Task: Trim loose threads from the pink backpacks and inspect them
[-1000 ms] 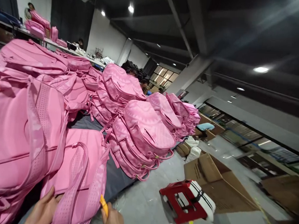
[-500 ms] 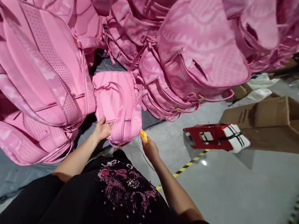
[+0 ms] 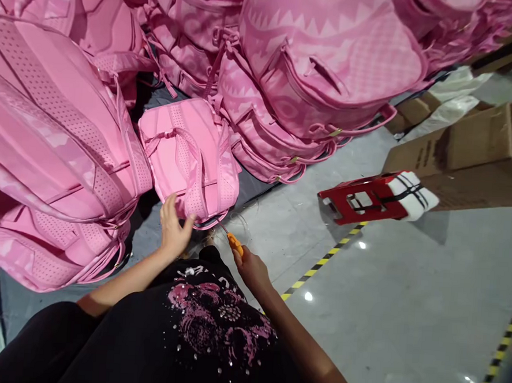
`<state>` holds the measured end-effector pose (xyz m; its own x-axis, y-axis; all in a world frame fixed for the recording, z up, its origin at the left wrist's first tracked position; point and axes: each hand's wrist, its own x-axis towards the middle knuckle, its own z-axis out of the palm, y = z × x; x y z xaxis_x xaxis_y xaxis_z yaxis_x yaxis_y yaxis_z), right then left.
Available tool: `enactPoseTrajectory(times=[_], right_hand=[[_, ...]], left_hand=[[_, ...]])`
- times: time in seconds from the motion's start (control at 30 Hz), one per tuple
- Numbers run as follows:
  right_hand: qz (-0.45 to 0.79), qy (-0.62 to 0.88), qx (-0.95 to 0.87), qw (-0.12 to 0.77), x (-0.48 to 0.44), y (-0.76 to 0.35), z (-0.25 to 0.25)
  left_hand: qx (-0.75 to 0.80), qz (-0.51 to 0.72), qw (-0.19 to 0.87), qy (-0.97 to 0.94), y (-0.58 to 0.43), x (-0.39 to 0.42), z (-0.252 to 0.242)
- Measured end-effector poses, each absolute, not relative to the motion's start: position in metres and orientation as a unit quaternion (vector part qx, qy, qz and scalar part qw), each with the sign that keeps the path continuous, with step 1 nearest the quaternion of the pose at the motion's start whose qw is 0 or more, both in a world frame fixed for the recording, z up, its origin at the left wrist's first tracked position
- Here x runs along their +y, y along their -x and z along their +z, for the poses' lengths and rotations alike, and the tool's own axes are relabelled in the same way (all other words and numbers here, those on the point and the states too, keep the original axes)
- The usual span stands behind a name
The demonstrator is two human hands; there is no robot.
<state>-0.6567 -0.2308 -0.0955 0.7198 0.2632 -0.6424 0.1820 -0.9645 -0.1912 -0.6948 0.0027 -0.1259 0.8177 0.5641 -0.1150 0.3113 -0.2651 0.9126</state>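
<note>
A small pink backpack (image 3: 183,146) lies with its shoulder straps facing up, its lower edge toward me. My left hand (image 3: 175,228) is at that edge, thumb and fingers apart, fingertips at the bag's near left corner. My right hand (image 3: 249,267) is closed around an orange-handled tool (image 3: 235,243). From the handle a thin metal shaft points at the piping along the bag's bottom. The tool's exact kind cannot be made out. Thin loops of thread or wire show on the floor beside it.
Large pink backpacks (image 3: 60,127) crowd the left, and more patterned ones (image 3: 324,63) are piled behind. Dark grey cloth (image 3: 256,192) lies under them. To the right are a red and white object (image 3: 377,196), a cardboard box (image 3: 457,163) and yellow-black floor tape (image 3: 321,265).
The right hand has drawn down and slightly left, bringing the tool's shaft to the bag's bottom edge. My left hand's fingers have lifted and spread. The view has shifted.
</note>
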Motion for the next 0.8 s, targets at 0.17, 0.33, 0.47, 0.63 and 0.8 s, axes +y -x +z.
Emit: enactPoseTrajectory(times=[0.17, 0.33, 0.47, 0.63, 0.8], right_hand=[[0.345, 0.932, -0.092, 0.062, -0.238, 0.652, -0.084], [0.334, 0.929, -0.072, 0.14, -0.244, 0.654, -0.09], [0.316, 0.933, -0.057, 0.164, -0.241, 0.65, -0.099], [0.381, 0.904, -0.089, 0.172, -0.226, 0.627, -0.112], [0.414, 0.887, -0.101, 0.175, -0.213, 0.61, -0.116]], left_hand=[[0.055, 0.022, 0.231, -0.971, 0.677, -0.011, -0.141], [0.03, -0.036, 0.242, -0.969, 0.654, 0.008, -0.165], [0.027, -0.072, 0.257, -0.963, 0.646, 0.022, -0.169], [0.018, -0.093, 0.216, -0.972, 0.638, 0.028, -0.164], [0.024, -0.072, 0.161, -0.984, 0.635, 0.01, -0.157]])
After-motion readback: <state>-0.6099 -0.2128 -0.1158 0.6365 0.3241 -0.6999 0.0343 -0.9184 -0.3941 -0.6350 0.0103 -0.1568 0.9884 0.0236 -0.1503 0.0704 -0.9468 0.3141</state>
